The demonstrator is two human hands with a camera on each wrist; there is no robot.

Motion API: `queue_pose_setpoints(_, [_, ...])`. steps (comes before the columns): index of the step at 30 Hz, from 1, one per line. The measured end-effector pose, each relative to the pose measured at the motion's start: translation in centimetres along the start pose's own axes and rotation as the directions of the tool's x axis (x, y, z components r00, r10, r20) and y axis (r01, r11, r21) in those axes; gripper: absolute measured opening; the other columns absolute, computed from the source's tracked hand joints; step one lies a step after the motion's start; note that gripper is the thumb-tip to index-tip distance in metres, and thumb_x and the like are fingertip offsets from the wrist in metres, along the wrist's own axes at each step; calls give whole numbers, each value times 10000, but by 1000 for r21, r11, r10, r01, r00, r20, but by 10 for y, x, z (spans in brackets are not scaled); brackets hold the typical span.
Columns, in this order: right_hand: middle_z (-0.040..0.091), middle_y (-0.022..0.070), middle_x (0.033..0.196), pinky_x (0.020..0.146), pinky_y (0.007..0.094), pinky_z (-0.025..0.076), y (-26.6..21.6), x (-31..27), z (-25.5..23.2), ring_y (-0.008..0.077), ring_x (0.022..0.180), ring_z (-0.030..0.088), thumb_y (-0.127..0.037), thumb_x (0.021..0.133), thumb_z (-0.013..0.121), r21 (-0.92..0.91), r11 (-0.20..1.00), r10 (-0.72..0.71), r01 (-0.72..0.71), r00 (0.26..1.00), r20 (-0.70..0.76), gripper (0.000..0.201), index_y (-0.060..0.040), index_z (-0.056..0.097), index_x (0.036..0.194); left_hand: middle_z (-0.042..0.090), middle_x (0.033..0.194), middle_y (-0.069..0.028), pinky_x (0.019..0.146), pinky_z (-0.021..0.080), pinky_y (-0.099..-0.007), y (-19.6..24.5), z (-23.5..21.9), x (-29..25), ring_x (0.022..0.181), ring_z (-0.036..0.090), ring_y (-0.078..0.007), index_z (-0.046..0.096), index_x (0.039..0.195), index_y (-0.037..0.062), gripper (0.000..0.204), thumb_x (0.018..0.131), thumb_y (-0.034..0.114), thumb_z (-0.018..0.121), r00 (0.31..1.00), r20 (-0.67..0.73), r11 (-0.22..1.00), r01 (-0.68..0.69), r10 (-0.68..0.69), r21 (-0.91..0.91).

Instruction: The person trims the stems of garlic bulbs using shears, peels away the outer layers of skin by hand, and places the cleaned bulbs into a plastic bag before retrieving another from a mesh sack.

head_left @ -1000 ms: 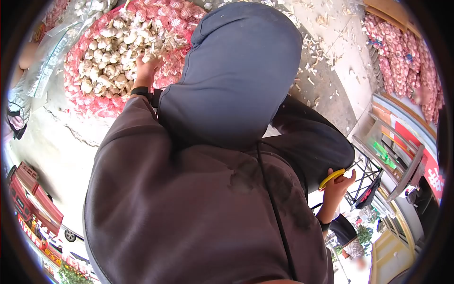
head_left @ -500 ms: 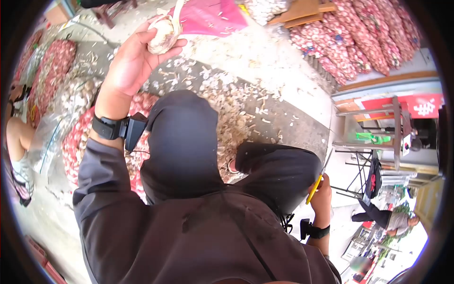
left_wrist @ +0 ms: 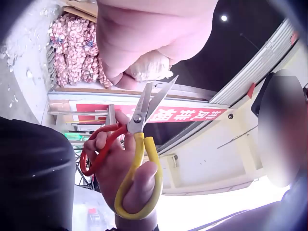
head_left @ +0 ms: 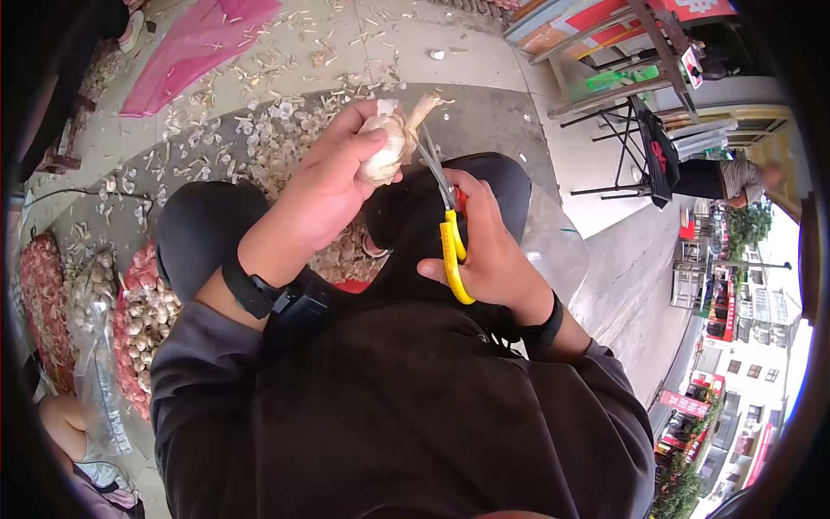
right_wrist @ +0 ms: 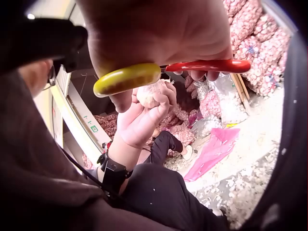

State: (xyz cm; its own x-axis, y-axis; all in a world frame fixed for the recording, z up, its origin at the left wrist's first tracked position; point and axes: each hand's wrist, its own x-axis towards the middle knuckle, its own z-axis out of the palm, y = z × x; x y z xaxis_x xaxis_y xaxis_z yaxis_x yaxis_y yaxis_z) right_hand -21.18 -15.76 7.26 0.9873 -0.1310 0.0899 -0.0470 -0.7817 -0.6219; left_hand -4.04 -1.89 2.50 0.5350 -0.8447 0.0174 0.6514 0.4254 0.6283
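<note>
My left hand (head_left: 346,173) grips a white garlic bulb (head_left: 380,149) in front of my knees, its dry stalk (head_left: 422,108) pointing up and to the right. My right hand (head_left: 488,255) holds scissors (head_left: 450,229) with one yellow and one red handle loop. Their blades stand open right at the stalk's base. In the left wrist view the garlic bulb (left_wrist: 150,70) sits under my palm, with the open scissors (left_wrist: 142,115) just below it. The right wrist view shows the yellow handle (right_wrist: 127,79), the red handle (right_wrist: 207,65) and the left hand (right_wrist: 144,118) round the bulb.
Cut garlic stalks and skins (head_left: 277,138) litter the ground ahead. A pink sheet (head_left: 199,39) lies at the far left. Red mesh sacks of garlic (head_left: 138,320) sit by my left side. A folding metal stand (head_left: 640,130) and a person (head_left: 735,177) are at the right.
My left hand picked a bulb from the sack, lifted it high, then brought it down before me. My right hand raised the scissors from beside my knee to the stalk.
</note>
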Motion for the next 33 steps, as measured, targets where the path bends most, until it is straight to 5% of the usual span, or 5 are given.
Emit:
queue_pose_setpoints(10, [482,204,1160,929,383,445,11,10,29,299,1035,528,-341,835,755,232,964,98,-127,987,130,794,-15,315,1409,418,1207,-80,1006,377,-312,-15,-6,-2,1123,428,-150,269,1361,24,551,904,36,576,943,59,820,-315,328,477])
queue_pose_setpoints(18, [548,32,845,571,250,449,3,27,35,88,640,539,-453,946,597,612,472,286,-634,767,574,584,-1,451,1285,397,1218,-171,997,369,-375,-22,-28,3,1121,442,-265,281,1275,6,599,777,-14,613,739,436,38,-527,514,849])
queue_pose_setpoints(21, [529,25,810,616,266,452,12,31,33,111,692,543,-437,921,640,540,563,284,-626,760,585,575,-5,467,1259,396,1206,-175,983,377,-385,-20,-29,6,1098,451,-279,302,1262,17,615,732,-24,612,760,475,-92,-488,444,868])
queue_pose_setpoints(26, [509,6,716,561,237,425,14,27,45,90,610,532,-258,887,708,529,805,124,-270,948,294,318,-46,476,936,450,1163,-168,933,413,-400,-22,-33,10,1070,462,-313,385,1184,37,693,666,110,841,722,457,75,-571,519,817])
queue_pose_setpoints(33, [530,26,713,610,261,432,3,30,34,107,665,532,-217,864,706,426,794,274,-433,882,384,302,-1,546,1002,430,1108,-138,871,439,-329,-29,-37,17,1006,487,-209,345,1160,48,600,726,-15,754,691,439,244,-656,575,714])
